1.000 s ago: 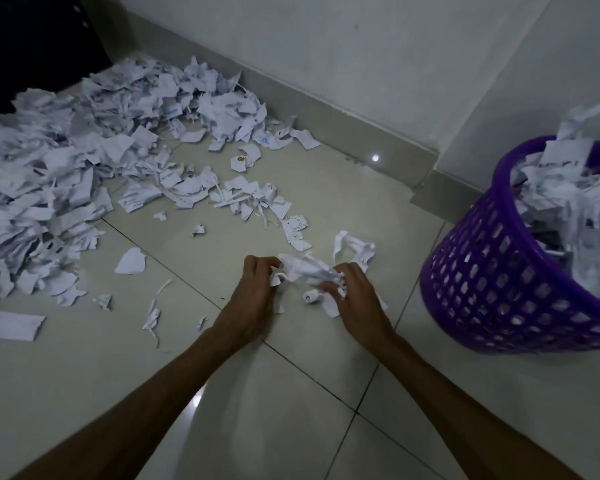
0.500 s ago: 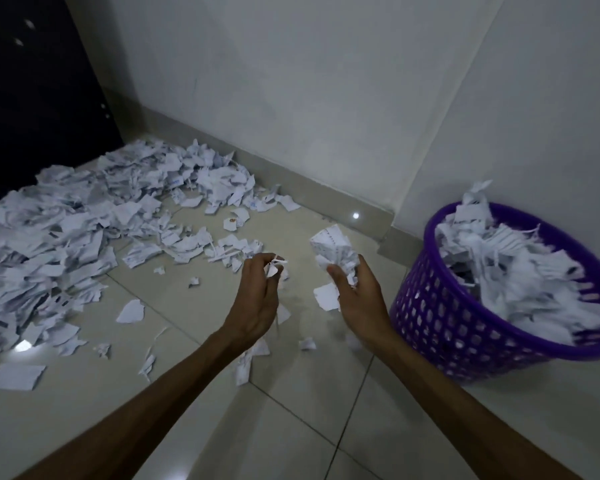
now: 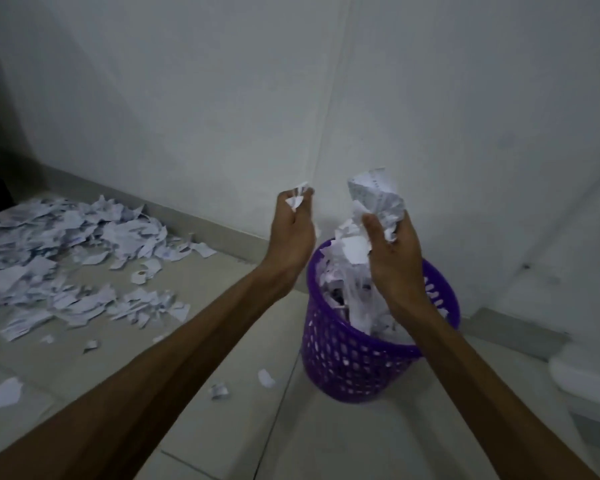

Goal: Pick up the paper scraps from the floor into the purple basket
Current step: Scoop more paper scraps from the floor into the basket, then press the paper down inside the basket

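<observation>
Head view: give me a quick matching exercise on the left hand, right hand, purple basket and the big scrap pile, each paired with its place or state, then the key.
Column one:
1. left hand
2. right hand
3. purple basket
4. scrap pile

Column two:
A. heaped with paper above its rim
B. grips a large crumpled wad over the basket
C. spread on the floor along the wall, to the left
D. pinches a few small scraps, raised beside the basket

Pairs: 1-D, 2-B, 3-A, 4-C
</observation>
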